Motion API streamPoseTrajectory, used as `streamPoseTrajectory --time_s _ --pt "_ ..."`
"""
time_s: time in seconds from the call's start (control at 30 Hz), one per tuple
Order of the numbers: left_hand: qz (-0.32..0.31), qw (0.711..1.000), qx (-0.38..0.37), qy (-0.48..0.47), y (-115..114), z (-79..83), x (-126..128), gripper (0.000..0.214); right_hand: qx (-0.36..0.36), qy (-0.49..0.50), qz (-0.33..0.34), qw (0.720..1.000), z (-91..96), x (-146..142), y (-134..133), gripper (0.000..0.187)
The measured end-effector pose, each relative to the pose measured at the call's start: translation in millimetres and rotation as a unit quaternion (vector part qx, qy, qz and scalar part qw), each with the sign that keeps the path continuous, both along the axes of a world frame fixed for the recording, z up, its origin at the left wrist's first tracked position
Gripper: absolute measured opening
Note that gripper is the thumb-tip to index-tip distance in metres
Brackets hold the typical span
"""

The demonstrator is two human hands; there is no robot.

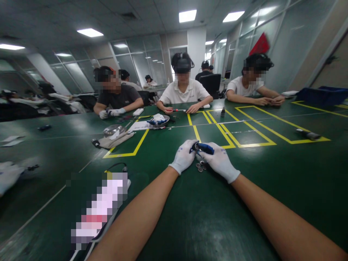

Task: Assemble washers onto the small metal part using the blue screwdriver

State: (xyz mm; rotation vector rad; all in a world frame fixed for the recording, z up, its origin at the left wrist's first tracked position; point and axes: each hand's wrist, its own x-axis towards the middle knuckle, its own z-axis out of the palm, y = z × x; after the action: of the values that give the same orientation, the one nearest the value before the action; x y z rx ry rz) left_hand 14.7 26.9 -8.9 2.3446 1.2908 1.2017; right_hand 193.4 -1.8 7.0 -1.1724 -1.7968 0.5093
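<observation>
White gloves cover both of my hands. Between them they hold a blue-and-black handheld device (207, 148), raised a little over the green table. My left hand (183, 157) closes on its dark end, where a round part shows. The fingers of my right hand (219, 161) wrap around the blue body from the other side, with the thumb along it. Several small round metal pieces (200, 169) lie on the table just below the device, between my wrists. My hands partly hide the device, so its exact kind is unclear.
Yellow tape (252, 145) marks rectangles on the green table (206, 217). A metal bowl (166, 122) with blue and white things stands ahead left, near a beige cloth (119, 140). A dark cylindrical object (308, 134) lies right. A blurred-out item and cables lie left. Co-workers sit opposite.
</observation>
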Motion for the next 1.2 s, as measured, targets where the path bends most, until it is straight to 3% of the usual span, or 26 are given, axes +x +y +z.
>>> streamPoseTrajectory --time_s 0.2,0.47,1.0,1.2 --pt "0.012 1.000 0.006 -0.021 -0.1 1.2 0.1 0.043 0.012 -0.022 0.016 1.000 5.0 -6.5 -9.6 0.018" --pt "0.005 1.000 0.015 -0.023 -0.2 1.3 -0.4 0.040 0.073 -0.139 -0.002 0.988 -0.5 -9.9 -10.1 0.026" --pt "0.027 0.997 -0.002 -0.068 -3.1 3.7 1.7 0.036 0.097 -0.110 0.017 0.989 5.0 -11.0 -13.3 0.025" --pt "0.003 0.998 0.012 -0.063 -3.6 3.2 2.3 0.035 0.094 -0.123 0.023 0.988 3.9 -7.1 -10.4 0.023"
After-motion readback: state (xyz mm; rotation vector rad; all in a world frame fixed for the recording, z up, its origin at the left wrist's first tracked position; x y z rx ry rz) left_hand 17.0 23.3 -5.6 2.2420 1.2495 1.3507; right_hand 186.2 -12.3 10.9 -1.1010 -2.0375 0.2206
